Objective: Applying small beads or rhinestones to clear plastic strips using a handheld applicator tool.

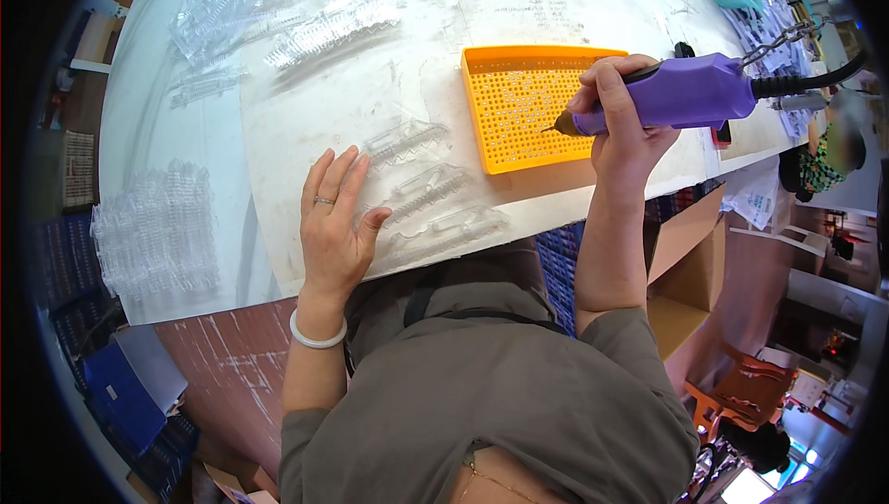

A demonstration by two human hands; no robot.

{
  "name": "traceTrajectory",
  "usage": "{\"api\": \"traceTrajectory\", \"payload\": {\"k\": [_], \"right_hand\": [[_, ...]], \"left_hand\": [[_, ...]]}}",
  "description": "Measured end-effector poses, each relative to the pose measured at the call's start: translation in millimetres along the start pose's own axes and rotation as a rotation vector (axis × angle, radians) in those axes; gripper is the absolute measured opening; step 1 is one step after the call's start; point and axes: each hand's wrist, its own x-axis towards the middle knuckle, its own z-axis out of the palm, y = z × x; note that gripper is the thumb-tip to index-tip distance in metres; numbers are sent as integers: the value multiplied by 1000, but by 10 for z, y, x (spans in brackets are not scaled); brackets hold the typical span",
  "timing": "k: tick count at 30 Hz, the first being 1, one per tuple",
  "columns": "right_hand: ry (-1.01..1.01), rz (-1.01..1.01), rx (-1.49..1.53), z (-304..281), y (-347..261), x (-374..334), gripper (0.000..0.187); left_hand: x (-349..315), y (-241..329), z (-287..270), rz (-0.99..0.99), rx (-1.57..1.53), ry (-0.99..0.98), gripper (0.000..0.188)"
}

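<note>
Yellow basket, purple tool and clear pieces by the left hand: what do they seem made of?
Yellow basket: likely moulded plastic, semi-gloss; even colour, regular holes.
Purple tool: casing probably hard plastic, smooth, with soft highlights.
Clear pieces: glossy, probably transparent plastic, since the whitish work surface shows through; exact type unclear.

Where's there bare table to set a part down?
Best patch: table between the left pile of clear strips and the left hand. Another: just beyond the orange tray, right of the upper strips.

Crowded: between left hand and tray, more strips; over the tray's right side, the right hand holding a purple tool.
</note>
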Motion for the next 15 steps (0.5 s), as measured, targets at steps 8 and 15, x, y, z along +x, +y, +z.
{"api": "traceTrajectory", "payload": {"k": [8,15], "right_hand": [[-50,66,17,103,-57,-6,5],[-40,-40,97,261,-288,75,5]], "left_hand": [[-20,-51,1,-6,3,11,64],[-26,-45,-28,-24,5,27,64]]}}
